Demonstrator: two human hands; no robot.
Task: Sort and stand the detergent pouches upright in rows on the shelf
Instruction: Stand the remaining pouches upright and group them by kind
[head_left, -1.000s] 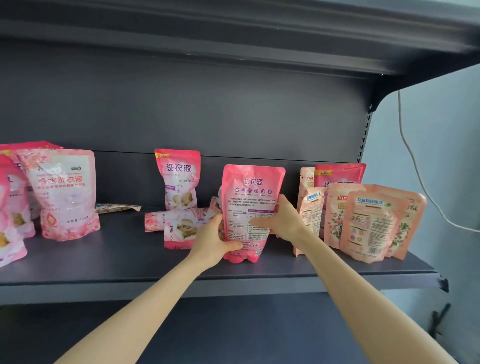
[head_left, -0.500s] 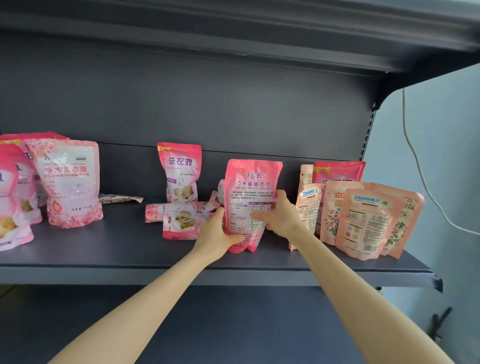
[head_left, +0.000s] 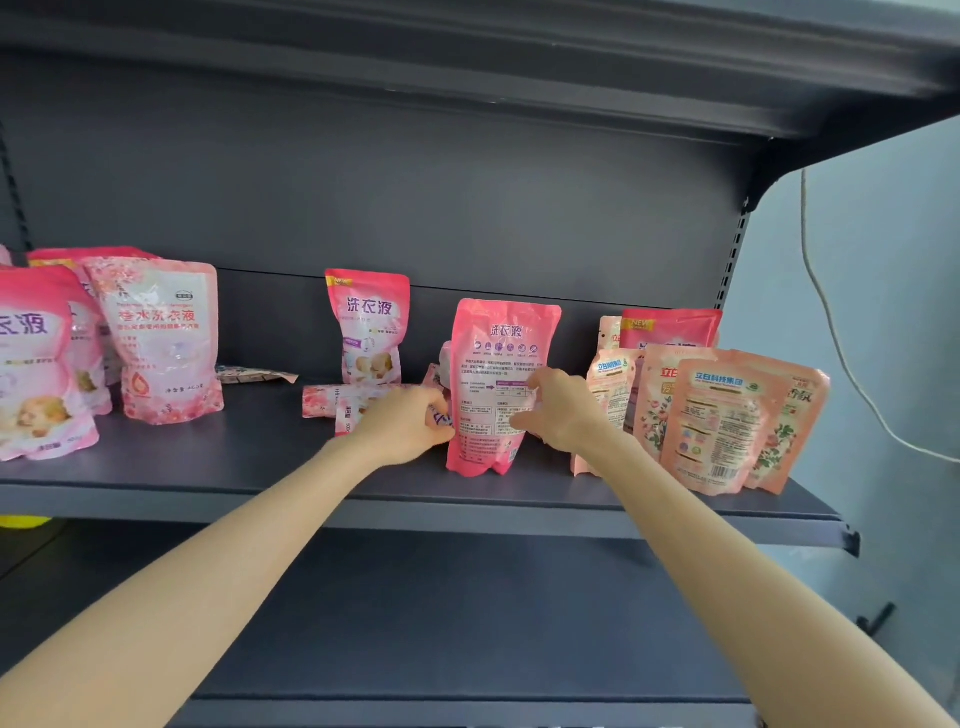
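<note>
1. A pink pouch (head_left: 498, 364) stands upright near the front of the middle of the shelf (head_left: 208, 460), with its printed back side toward the camera.
2. The left hand (head_left: 410, 426) is just beside the lower left edge of this pouch. Its fingers are curled, and it is not possible to tell if they hold something or only touch.
3. The right hand (head_left: 558, 410) is in front of the pouch's right half. The thumb points left across the print and the fingers are loosely bent above it. Whether it pinches the pouch or only touches it cannot be told.
4. The pouch is therefore between the two hands, one hand at each side.
5. Behind the left hand there are lying pouches (head_left: 332, 405), at least two, partly hidden.
6. One back pouch (head_left: 369, 325) stands alone near the rear wall.
7. One flat packet (head_left: 254, 374) lies at the rear, to the left of it.
8. The left group (head_left: 161, 338) has at least four upright pouches, overlapping each other.
9. The right group (head_left: 722, 421) has four peach pouches leaning together and one darker pink pouch behind them.
10. One white cable (head_left: 831, 322) hangs on the wall at the right of the shelf
</note>
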